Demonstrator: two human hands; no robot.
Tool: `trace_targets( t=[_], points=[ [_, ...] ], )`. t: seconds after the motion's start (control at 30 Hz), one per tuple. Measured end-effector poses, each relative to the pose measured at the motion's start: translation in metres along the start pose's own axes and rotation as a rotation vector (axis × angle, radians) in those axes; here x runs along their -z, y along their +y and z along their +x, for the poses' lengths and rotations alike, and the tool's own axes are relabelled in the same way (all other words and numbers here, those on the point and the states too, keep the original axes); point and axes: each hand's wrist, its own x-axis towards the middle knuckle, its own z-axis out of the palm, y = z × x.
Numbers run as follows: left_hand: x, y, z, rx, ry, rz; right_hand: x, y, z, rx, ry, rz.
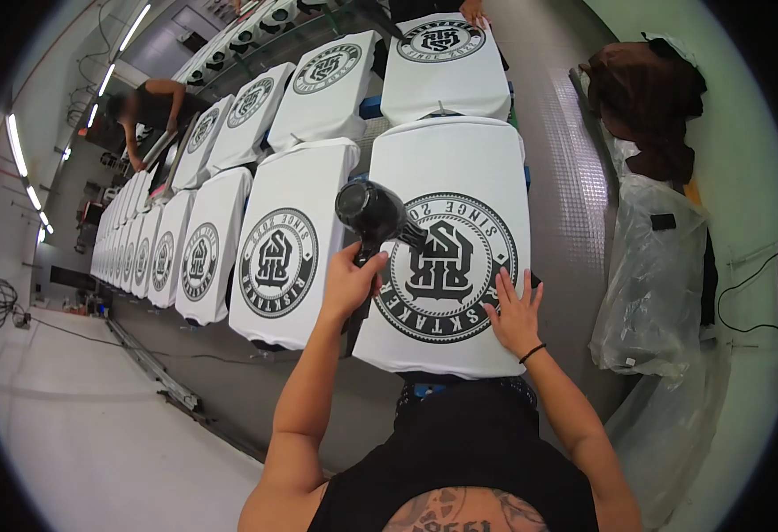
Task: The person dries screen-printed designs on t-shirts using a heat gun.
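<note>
My left hand (352,282) is wrapped round the handle of a black hair dryer (369,210), whose nozzle points right over a white shirt (447,164). Stretched on a flat board, this shirt bears a round black-and-white print (447,266) with lettering. The dryer hides a small part of the print's left side. My right hand (517,315) lies on the print's right edge with its fingers spread, and a dark band circles the wrist. To the left, another printed shirt (276,257) lies on its own board, near the dryer.
Several more printed shirts (329,71) on boards run away in two rows. One person (154,111) leans over the rows at the far left; another person's hand (473,11) touches the top shirt. Clear plastic wrap (650,275) and dark cloth (641,89) are on the right.
</note>
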Motion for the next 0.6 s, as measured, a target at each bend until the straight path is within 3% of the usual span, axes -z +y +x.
trace_targets(
  t=[0.17,0.4,0.5,0.6],
  points=[
    [-0.024,0.006,0.025,-0.061,-0.076,-0.004,0.001,0.001,-0.003,-0.008,0.026,0.009],
    [-0.033,0.013,-0.008,0.025,-0.195,-0.037,0.004,0.003,-0.002,-0.035,0.068,0.058],
    [-0.031,0.005,-0.037,-0.023,-0.064,0.055,0.002,0.003,-0.002,-0.009,0.09,0.051],
    [-0.024,-0.001,-0.057,0.013,-0.07,0.005,0.003,0.0,0.003,0.024,0.103,0.04]
  ],
)
